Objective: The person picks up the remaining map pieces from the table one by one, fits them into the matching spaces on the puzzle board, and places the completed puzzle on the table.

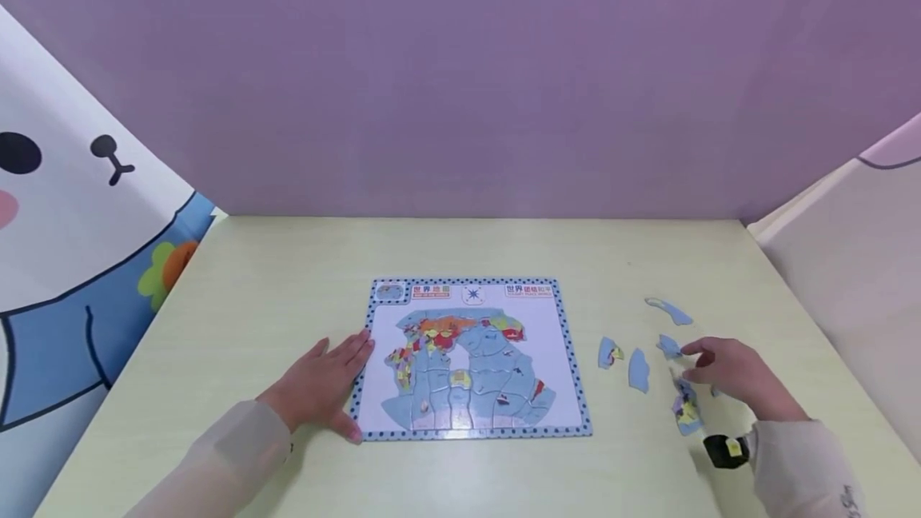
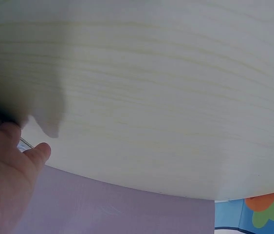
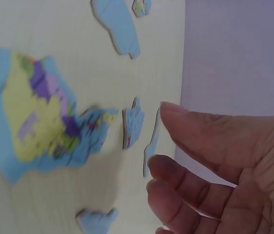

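A world-map puzzle board (image 1: 572, 390) with a dotted blue border lies flat on the table, many joined pieces across its middle. My left hand (image 1: 320, 386) rests at its left edge, fingers extended and thumb near the lower left corner. To the right of the board, my right hand (image 1: 737, 378) hovers by a small blue puzzle piece (image 1: 668, 346). In the right wrist view, the thumb (image 3: 195, 129) and fingers are apart with nothing between them. A multicoloured map piece (image 1: 687, 410) lies below that hand.
Several loose pieces lie right of the board, among them a blue one (image 1: 638, 370), a blue-and-yellow one (image 1: 610, 353) and a long curved one (image 1: 668, 310). A purple wall panel (image 1: 475, 94) stands behind the table (image 1: 302, 262). A cartoon-printed panel (image 1: 79, 262) borders the left side.
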Demonstrator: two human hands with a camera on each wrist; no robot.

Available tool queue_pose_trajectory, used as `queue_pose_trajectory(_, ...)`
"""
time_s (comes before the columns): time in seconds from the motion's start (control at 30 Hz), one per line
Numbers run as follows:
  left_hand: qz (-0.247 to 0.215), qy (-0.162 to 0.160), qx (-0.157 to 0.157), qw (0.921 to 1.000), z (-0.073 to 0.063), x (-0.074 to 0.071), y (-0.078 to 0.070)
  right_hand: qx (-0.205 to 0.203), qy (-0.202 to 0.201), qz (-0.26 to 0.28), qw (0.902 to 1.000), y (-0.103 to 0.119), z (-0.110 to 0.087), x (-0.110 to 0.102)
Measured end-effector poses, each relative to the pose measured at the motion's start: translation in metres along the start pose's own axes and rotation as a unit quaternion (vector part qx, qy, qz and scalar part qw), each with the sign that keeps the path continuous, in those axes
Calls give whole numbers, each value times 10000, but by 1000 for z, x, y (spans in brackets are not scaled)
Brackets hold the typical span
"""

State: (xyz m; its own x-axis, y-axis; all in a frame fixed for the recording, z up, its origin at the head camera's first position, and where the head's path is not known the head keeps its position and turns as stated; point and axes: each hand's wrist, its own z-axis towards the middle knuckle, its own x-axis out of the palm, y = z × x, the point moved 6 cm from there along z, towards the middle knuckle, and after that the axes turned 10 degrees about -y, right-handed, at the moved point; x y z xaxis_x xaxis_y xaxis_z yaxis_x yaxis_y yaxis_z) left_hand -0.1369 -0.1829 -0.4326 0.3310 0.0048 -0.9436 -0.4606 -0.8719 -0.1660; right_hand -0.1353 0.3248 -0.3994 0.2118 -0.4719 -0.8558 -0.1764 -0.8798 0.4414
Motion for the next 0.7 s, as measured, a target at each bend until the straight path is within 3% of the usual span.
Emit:
queue_pose_trajectory(0.23,-7,-95,69,9999,-3,-1,0,59,211,-112,9997,-9,-4,2)
queue_pose_trajectory(0.5,-4,-185,175,9997,-4,-3,-2,-72,48,-157,9998,-12,-6,2)
queue_pose_trajectory(0.7,-4,-234,160,9996,-2,-3,-2,249,-181,62,9995,-13,-1,4)
